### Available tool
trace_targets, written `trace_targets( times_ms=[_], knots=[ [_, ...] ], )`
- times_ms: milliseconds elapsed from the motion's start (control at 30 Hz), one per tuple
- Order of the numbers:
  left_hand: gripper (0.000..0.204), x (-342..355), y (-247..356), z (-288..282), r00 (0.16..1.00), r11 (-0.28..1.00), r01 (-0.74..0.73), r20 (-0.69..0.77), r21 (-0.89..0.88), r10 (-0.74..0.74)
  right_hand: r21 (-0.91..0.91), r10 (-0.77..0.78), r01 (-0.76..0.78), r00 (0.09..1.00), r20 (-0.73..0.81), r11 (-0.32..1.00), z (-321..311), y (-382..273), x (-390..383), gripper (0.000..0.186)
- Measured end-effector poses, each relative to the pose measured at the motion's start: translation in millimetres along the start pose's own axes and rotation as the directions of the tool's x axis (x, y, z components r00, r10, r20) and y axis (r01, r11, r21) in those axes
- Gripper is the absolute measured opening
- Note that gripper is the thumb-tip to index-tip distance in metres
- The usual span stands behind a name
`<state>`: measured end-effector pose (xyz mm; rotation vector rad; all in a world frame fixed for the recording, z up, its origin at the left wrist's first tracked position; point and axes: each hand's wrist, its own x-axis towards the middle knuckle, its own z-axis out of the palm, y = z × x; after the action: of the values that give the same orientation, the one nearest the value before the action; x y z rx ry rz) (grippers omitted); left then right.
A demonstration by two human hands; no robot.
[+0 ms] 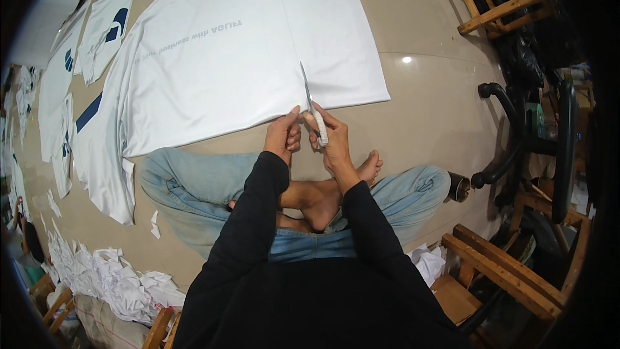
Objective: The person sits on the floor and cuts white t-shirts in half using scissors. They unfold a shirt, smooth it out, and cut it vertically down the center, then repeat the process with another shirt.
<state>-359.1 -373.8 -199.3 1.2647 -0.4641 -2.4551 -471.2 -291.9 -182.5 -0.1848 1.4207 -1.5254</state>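
A large white cloth (213, 84) with faint grey print lies spread on the floor before my crossed legs. My right hand (332, 139) is closed round the white-wrapped handles of a pair of scissors (306, 86), whose blades point away from me over the cloth near its close edge. A thin line runs up the fabric beyond the blade tips. Just left of the scissors, my left hand (283, 134) pinches the near edge of the cloth between thumb and fingers. The lower blade is hard to make out.
White cut pieces with dark blue patches (106, 29) lie at the far left. A heap of white scraps (123, 284) sits at the near left. On the right are a wooden stool (494, 10), a black chair base (510, 136) and a wooden frame (504, 274).
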Motion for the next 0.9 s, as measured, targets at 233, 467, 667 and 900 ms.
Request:
trace_targets(
  times_ms=[233, 467, 667, 900],
  knots=[
    [0.03, -1, 1, -1, 1.0, 1.0, 0.012, 0.029, -0.021, -0.011, -0.042, 0.01, -0.01, 1.0, 0.011, 0.999, -2, -1, 0, 0.056],
    [0.028, 1, 2, -6, 0.996, 0.996, 0.045, 0.085, -0.075, -0.039, -0.042, 0.036, -0.036, 0.999, 0.003, 0.998, 1, -5, -1, 0.053],
    [0.026, 1, 4, -12, 0.985, 0.987, 0.08, 0.166, -0.141, -0.056, 0.038, 0.053, -0.052, 0.998, -0.023, 0.998, 8, -16, 9, 0.053],
    [0.027, -3, 5, -11, 0.984, 0.979, 0.112, 0.153, -0.17, -0.086, 0.042, 0.017, -0.016, 1.0, -0.022, 0.999, 24, -23, 24, 0.054]
  ],
)
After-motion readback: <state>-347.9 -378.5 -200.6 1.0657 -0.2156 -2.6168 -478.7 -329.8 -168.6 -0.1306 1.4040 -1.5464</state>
